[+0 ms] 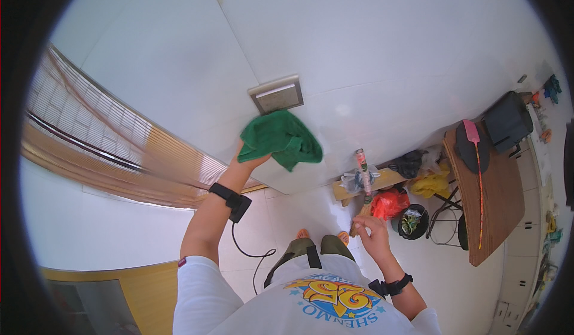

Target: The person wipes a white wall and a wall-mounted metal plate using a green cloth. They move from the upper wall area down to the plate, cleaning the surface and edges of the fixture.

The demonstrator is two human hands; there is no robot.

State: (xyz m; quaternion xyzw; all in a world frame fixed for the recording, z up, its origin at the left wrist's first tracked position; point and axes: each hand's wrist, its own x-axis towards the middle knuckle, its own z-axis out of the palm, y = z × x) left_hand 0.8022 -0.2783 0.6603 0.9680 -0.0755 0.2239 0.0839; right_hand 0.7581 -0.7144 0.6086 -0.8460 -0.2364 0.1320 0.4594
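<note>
My left hand (pixel 260 159) is raised to the white wall, with a green cloth (pixel 282 140) draped over it and mostly hiding its fingers. The cloth lies against the wall, just under a metal-framed wall switch (pixel 276 94), and its top edge meets the frame's lower side. Lower down on the right, my right hand (pixel 371 232) hangs in the air with loosely bent fingers and holds nothing. A broom (pixel 364 178) with a patterned handle leans at the wall beyond it.
A red plastic bag (pixel 390 204) and a lined trash bin (pixel 413 222) stand on the floor at right. Beyond them is a brown wooden table (pixel 497 200) bearing a pink fly swatter (pixel 471 132). A sheer curtain (pixel 112 142) hangs at left. A black cable (pixel 251 255) trails from my left wrist strap.
</note>
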